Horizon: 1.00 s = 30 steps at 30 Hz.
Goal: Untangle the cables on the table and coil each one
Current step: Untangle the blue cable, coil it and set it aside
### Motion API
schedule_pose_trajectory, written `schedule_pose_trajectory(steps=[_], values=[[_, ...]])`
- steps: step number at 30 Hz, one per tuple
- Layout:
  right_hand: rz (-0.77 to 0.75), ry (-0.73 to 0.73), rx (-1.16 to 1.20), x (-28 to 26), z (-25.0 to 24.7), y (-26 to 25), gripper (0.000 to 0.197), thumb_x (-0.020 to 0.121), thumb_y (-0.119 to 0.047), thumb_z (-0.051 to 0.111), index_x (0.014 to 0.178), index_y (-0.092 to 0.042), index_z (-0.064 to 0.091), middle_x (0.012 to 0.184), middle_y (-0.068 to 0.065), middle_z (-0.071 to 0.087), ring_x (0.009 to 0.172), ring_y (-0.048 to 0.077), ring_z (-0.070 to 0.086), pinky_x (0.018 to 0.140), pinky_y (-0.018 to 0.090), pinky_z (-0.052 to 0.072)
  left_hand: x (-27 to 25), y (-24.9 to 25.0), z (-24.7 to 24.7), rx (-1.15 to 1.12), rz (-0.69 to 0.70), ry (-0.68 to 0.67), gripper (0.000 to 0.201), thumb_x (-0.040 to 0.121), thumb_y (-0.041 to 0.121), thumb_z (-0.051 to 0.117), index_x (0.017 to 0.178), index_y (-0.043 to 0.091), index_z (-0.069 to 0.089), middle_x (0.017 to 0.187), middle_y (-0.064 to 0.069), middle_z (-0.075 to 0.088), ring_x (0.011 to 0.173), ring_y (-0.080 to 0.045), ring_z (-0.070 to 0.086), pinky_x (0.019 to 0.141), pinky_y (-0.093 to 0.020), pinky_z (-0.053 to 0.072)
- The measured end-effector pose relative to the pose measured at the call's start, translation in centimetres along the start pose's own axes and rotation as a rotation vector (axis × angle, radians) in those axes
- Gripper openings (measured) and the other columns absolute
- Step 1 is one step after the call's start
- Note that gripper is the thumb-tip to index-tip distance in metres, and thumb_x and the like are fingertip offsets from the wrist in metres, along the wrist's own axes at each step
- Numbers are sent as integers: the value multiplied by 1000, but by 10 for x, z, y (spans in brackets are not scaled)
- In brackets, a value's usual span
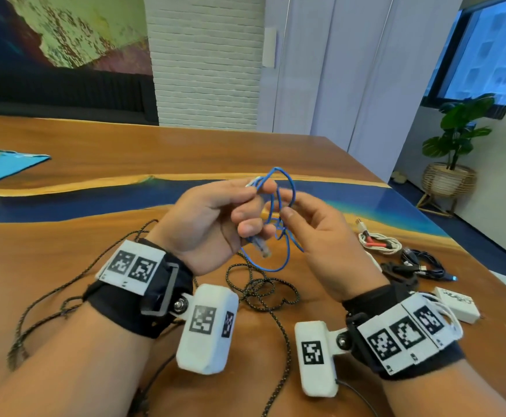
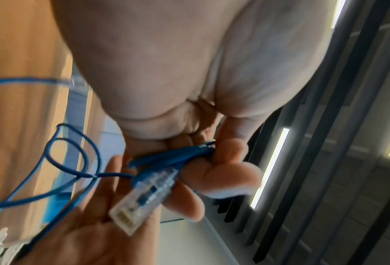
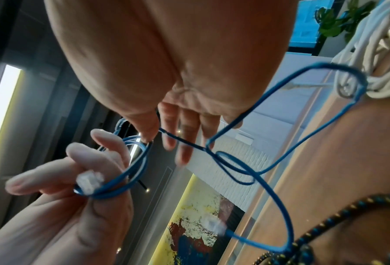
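Spanning both hands (image 1: 257, 218), blue cable (image 1: 288, 260).

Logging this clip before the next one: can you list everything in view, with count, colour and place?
blue cable: one, blue with clear plugs, held in the air between both hands, partly looped
braided cable: one, black with yellow flecks, loose on the table under the wrists
white cable: one, white with a red tie, coiled at the right of the table
black cables: a bundle, count unclear, black, just behind the white box
white box: one, white, near the right table edge
table: one, brown wood with a blue strip
blue sheet: one, blue, far left of the table
plant: one, green in a woven pot, on the floor at the right
left hand: grips the blue cable
right hand: pinches a strand of it
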State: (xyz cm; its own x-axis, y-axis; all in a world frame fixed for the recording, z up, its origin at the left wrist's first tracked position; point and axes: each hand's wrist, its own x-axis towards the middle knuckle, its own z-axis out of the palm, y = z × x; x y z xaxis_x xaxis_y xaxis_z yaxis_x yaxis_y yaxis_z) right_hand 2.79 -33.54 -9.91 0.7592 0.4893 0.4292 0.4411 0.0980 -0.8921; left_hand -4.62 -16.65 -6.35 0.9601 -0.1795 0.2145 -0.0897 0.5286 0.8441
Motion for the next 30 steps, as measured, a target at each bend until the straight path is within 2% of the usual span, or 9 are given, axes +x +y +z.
schedule_pose_trajectory(steps=[3, 6, 10, 13, 17, 20, 23, 25, 30], values=[[52, -119, -23, -5, 2, -3, 25, 107, -9, 47, 116, -9, 70, 90, 7, 75, 91, 19, 70, 87, 29, 56, -1, 3, 5, -137, 120, 23, 31, 101, 16, 40, 116, 2, 62, 58, 5, 43, 55, -11, 57, 83, -34, 60], [146, -265, 34, -11, 10, -10, 30, 109, -10, 40, 125, -10, 65, 70, 6, 62, 77, 27, 66, 82, 35, 56, 4, 7, 6, -259, 283, 98, 37, 99, 17, 42, 125, -2, 61, 66, 6, 59, 78, -12, 73, 96, -37, 58], [219, -413, -64, -15, 13, -17, 31, 109, -15, 43, 136, -9, 58, 83, 4, 67, 57, 24, 59, 61, 33, 49, 10, 0, 4, -241, 396, 202, 32, 102, 17, 42, 124, 3, 60, 96, 3, 77, 103, -16, 74, 97, -39, 58], [257, -396, -107, -16, 16, -16, 31, 109, -17, 43, 135, -11, 59, 101, -5, 73, 53, 24, 58, 56, 32, 50, 10, -2, 7, -219, 388, 189, 29, 98, 18, 45, 116, 6, 64, 95, 4, 77, 109, -19, 73, 104, -42, 53], [342, -271, -85, -14, 19, -10, 34, 111, -17, 38, 141, -18, 54, 76, 5, 71, 39, 16, 45, 45, 26, 45, 3, 3, 12, -252, 351, 154, 42, 103, 15, 41, 81, 11, 76, 74, 5, 67, 105, -26, 75, 102, -46, 53], [360, -350, -153, -15, 18, -10, 30, 110, -22, 42, 132, -18, 62, 73, 4, 69, 37, 11, 42, 43, 26, 42, 6, 3, 10, -265, 388, 171, 29, 97, 17, 46, 92, 8, 73, 87, 3, 74, 107, -26, 74, 100, -46, 55], [316, -447, -130, -17, 17, -13, 23, 105, -22, 55, 119, -15, 72, 79, 4, 71, 44, 16, 44, 46, 26, 43, 14, -1, 0, -23, 390, 319, 24, 105, 13, 41, 113, 10, 63, 107, 3, 74, 112, -25, 71, 104, -42, 52], [276, -397, -98, -16, 14, -14, 15, 100, -14, 62, 107, -13, 76, 79, 2, 72, 49, 17, 48, 50, 30, 47, 17, -6, -5, 299, 360, 441, 25, 108, 8, 40, 107, 10, 65, 118, -5, 71, 104, -25, 74, 85, -40, 55], [156, -195, -122, -12, 1, -11, 12, 96, -11, 68, 92, -4, 77, 63, -7, 66, 50, 10, 50, 50, 24, 40, 15, -15, -7, 878, 118, 366, 32, 108, 11, 44, 138, 16, 55, 92, -5, 76, 75, -19, 68, 66, -39, 51]])
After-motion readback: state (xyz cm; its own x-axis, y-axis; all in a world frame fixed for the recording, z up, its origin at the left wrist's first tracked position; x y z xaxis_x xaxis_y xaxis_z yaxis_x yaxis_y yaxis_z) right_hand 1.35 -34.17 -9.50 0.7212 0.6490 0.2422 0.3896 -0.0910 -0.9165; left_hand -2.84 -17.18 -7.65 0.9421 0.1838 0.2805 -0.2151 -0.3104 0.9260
